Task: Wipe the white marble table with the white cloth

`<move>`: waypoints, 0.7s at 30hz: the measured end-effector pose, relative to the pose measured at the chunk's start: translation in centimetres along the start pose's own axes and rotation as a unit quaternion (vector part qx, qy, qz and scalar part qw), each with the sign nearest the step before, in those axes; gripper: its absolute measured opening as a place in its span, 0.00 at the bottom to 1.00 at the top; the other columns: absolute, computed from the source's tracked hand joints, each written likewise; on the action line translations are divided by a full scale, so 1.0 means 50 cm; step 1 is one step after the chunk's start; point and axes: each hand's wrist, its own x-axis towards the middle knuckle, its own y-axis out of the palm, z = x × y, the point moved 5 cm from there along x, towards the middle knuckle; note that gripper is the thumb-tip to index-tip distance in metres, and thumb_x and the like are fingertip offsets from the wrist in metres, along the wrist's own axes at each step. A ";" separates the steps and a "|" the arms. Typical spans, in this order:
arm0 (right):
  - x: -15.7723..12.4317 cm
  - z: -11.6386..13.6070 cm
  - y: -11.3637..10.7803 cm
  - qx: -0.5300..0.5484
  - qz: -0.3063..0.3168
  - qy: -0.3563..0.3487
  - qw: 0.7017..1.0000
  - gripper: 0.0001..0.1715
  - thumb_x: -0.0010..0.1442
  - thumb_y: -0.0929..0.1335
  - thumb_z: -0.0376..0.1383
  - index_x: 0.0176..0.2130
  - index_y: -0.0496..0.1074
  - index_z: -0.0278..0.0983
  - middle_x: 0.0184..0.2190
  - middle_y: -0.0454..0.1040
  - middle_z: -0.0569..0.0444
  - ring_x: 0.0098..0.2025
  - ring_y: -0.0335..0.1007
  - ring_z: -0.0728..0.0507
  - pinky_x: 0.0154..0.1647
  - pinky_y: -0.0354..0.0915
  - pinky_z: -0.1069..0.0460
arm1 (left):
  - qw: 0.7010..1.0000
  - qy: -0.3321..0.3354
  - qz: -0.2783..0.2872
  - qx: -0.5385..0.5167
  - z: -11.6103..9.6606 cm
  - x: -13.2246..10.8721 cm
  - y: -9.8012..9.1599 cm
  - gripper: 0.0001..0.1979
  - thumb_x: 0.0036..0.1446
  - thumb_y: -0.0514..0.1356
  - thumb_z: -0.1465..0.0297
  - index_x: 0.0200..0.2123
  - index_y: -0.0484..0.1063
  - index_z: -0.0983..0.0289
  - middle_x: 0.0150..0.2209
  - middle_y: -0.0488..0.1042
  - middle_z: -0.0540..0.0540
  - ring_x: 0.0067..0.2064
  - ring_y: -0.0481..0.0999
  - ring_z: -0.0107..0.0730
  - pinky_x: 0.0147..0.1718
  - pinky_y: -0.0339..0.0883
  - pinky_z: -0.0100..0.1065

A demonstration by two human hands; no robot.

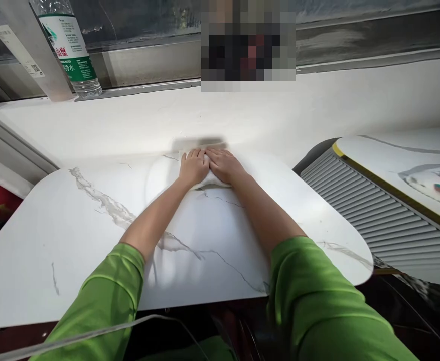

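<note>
Table [92, 281]: white, veined. Ribbed counter [358, 210]: right of the table. Bottle [69, 50]: standing beyond the table's left part. Cloth [212, 180]: on the table, mid-length, at its far edge. Right hand [224, 164] and left hand [194, 168]: side by side, palms down on the cloth, fingers extended, narrowly spaced.

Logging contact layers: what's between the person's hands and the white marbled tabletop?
A white cloth: the left hand and right hand lie flat on it, with the tabletop beneath. Shows in the head view.
</note>
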 end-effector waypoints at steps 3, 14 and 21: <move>-0.002 -0.001 -0.001 -0.005 -0.003 0.003 1.000 0.33 0.66 0.54 0.34 0.66 0.61 0.27 0.67 0.61 0.44 0.69 0.55 0.39 0.70 0.51 0.40 | 1.000 -0.001 0.003 0.001 0.001 -0.002 0.002 0.27 0.68 0.41 0.73 0.67 0.57 0.70 0.69 0.58 0.59 0.70 0.55 0.38 0.70 0.43 0.46; -0.282 0.070 -0.045 -0.026 0.004 -0.101 0.995 0.34 0.67 0.52 0.36 0.67 0.58 0.26 0.68 0.59 0.39 0.70 0.53 0.37 0.69 0.52 0.37 | 0.996 0.038 0.075 0.035 -0.111 -0.267 -0.010 0.29 0.68 0.43 0.71 0.69 0.50 0.77 0.71 0.50 0.67 0.72 0.48 0.47 0.70 0.38 0.53; -0.482 0.036 -0.106 -0.026 -0.033 -0.094 0.995 0.33 0.69 0.54 0.38 0.69 0.54 0.30 0.68 0.60 0.39 0.70 0.54 0.37 0.68 0.56 0.36 | 0.981 0.149 0.112 0.045 -0.246 -0.371 0.020 0.31 0.69 0.43 0.67 0.69 0.50 0.80 0.71 0.49 0.69 0.73 0.45 0.50 0.70 0.34 0.56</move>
